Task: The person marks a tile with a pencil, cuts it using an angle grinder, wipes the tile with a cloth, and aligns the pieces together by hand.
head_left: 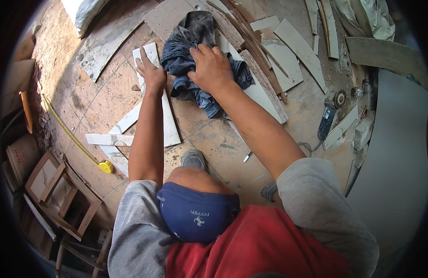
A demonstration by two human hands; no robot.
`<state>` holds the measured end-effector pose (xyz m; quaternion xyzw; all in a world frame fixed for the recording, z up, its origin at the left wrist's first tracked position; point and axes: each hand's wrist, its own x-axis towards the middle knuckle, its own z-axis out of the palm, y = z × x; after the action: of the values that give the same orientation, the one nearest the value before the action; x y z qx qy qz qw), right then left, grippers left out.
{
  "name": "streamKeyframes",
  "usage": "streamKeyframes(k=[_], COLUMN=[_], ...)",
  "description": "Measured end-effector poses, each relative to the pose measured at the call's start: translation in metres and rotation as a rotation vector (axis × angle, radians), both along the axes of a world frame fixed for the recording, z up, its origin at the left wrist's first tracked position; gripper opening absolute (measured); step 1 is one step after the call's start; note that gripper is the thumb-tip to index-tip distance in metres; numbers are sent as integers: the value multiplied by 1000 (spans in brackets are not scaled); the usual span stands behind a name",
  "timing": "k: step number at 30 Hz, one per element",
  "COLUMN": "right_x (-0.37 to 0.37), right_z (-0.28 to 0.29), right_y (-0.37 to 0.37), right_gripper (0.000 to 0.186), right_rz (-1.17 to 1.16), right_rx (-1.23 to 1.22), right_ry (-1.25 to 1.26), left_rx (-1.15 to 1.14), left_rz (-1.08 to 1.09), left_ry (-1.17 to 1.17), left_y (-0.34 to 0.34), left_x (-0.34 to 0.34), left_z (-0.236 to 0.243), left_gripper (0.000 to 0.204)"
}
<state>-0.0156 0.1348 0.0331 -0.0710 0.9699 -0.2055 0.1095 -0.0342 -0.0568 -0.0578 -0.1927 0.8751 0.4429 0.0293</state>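
Observation:
My left hand (151,74) lies over the upper part of a long white tile piece (170,123) on the floor, its fingers stretched out and parted. Right of it, my right hand (211,67) has its fingers curled over a crumpled, dusty blue denim cloth (179,55). The cloth is bunched against a wooden board (265,83) and more cut tile. Narrower white tile strips (109,139) cross under and beside the long piece, left of my left forearm.
A yellow tape measure (105,167) lies at left with its blade drawn out. An angle grinder (331,113) with a cord rests at right. Tile offcuts (299,51) cover the far right. A wooden frame (61,197) stands at lower left. A white-tipped marker-like stick (247,157) lies near my right forearm.

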Motion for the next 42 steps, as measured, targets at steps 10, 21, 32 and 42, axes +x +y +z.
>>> streamKeyframes(k=[10, 21, 32, 42], right_x=[237, 84, 1, 112], right_z=[33, 86, 72, 103], right_y=[154, 365, 240, 155], right_gripper=[72, 50, 66, 107], right_rz=[-160, -414, -44, 251], right_rx=[-28, -256, -7, 71], right_ry=[-188, -84, 193, -81], left_rx=[-452, -492, -233, -189], left_rz=[-56, -47, -7, -1485], left_ry=[-206, -92, 175, 327], left_y=[3, -17, -3, 111], left_x=[37, 80, 72, 34], left_z=[2, -27, 76, 143], left_gripper=[113, 112, 105, 80])
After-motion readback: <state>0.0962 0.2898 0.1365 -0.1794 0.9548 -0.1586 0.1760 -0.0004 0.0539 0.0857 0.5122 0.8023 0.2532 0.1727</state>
